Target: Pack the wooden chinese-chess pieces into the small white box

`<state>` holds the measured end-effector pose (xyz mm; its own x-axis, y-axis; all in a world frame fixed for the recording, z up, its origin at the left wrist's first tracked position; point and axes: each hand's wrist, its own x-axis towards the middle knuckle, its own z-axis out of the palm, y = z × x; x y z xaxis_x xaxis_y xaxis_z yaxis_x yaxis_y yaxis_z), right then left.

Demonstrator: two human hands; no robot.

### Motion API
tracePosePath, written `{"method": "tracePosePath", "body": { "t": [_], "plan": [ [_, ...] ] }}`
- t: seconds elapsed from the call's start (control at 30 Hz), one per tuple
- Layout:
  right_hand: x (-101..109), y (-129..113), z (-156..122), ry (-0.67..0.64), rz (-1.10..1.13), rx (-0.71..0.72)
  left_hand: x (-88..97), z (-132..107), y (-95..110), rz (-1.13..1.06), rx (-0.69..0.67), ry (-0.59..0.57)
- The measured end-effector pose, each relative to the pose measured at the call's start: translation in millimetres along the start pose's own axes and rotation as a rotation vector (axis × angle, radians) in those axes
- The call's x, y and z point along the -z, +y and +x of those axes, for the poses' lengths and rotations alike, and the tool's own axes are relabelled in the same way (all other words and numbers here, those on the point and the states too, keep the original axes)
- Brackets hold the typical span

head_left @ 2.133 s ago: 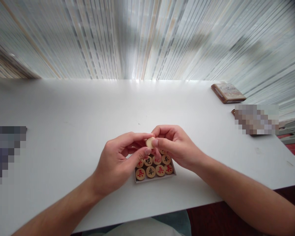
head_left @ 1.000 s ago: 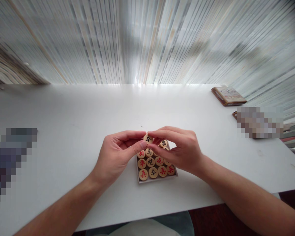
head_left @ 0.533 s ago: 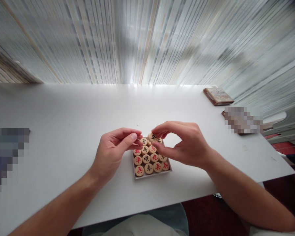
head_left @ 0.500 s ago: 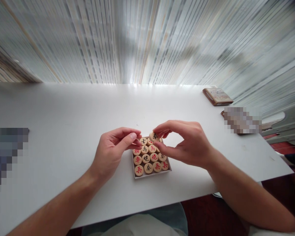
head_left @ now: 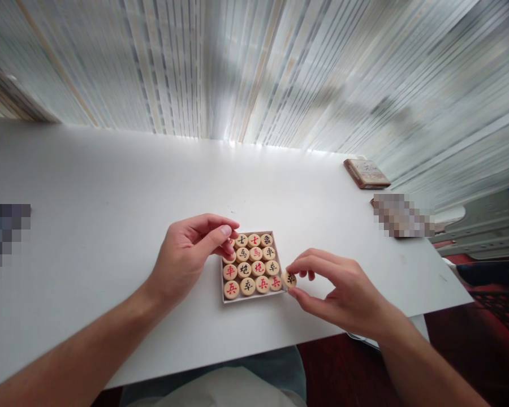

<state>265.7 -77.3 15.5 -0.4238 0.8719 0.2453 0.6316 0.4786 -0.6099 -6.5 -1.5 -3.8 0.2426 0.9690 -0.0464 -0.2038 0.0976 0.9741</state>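
Note:
A shallow white-rimmed box (head_left: pixel 254 297) lies on the table with rows of round wooden Chinese chess pieces (head_left: pixel 258 268) in it, marked in red or black characters. My right hand (head_left: pixel 341 288) pinches one more Chinese chess piece (head_left: pixel 289 279) with a black character between thumb and fingers, tilted, by the box's lower right corner. Over the box's upper left corner is my left hand (head_left: pixel 190 249), its thumb pressed to its fingers and nothing visible in them. It partly covers the pieces beneath.
The white table (head_left: pixel 110 186) reaches back to a striped curtain (head_left: pixel 237 68). A small brown box (head_left: pixel 367 173) sits at the right rear, with a blurred-out item (head_left: pixel 402 216) in front of it. Another blurred-out thing (head_left: pixel 2 232) is at the left edge. A chair (head_left: pixel 492 220) stands at right.
My right hand has carried the piece from above the box's upper right down to beside its lower right corner. My left hand stays near the upper left corner. The view has shifted slightly.

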Motion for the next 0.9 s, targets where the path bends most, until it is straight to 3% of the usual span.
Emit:
{"method": "tracePosePath", "body": {
  "t": [0.3,0.9],
  "plan": [
    [-16,3,-2,-0.02,-0.071,0.046,2.3,1,1,0.014,0.0,0.014],
    [-19,5,-8,0.011,-0.099,0.106,0.9,2,1,0.025,0.01,0.025]
  ]
}}
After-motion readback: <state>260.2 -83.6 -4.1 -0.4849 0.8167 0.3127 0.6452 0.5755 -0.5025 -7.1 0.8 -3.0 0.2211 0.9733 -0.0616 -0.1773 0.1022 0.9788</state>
